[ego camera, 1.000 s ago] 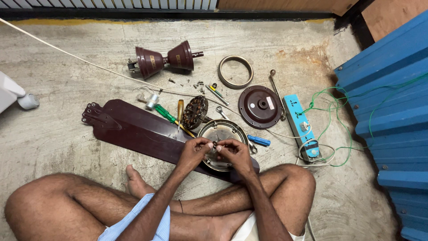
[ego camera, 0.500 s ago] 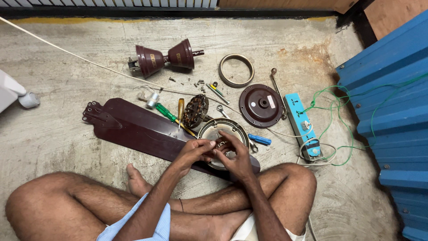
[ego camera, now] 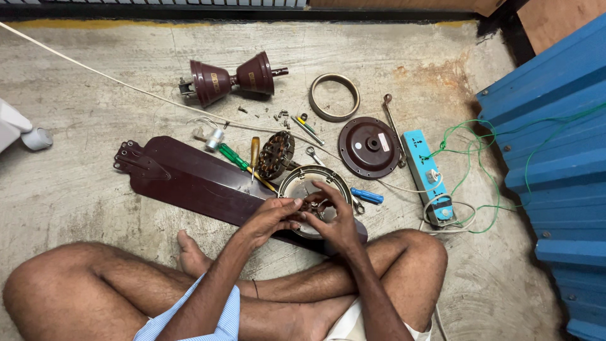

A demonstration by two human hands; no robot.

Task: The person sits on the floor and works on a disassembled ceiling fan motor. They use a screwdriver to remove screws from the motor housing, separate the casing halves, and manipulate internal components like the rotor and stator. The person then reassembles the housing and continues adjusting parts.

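Metal motor housing (ego camera: 314,189) looked heavy and rigid; our left hand (ego camera: 270,218) and right hand (ego camera: 334,221) pinched a small part over its middle.

Head view, sole camera: I have it worn on the person's head, tilted steeply down, almost plumb over the concrete floor (ego camera: 95,189). It sits near enough that I see the crossed legs filling the bottom edge and both forearms running up from there to mid-frame. Facing: forward and away from the sitter; the far edge reaches the foot of a wall (ego camera: 252,9) at the top. Right border: blue corrugated sheeting (ego camera: 555,158), cut off. Left border: a white object (ego camera: 12,126), cut off. No second view to overlap.
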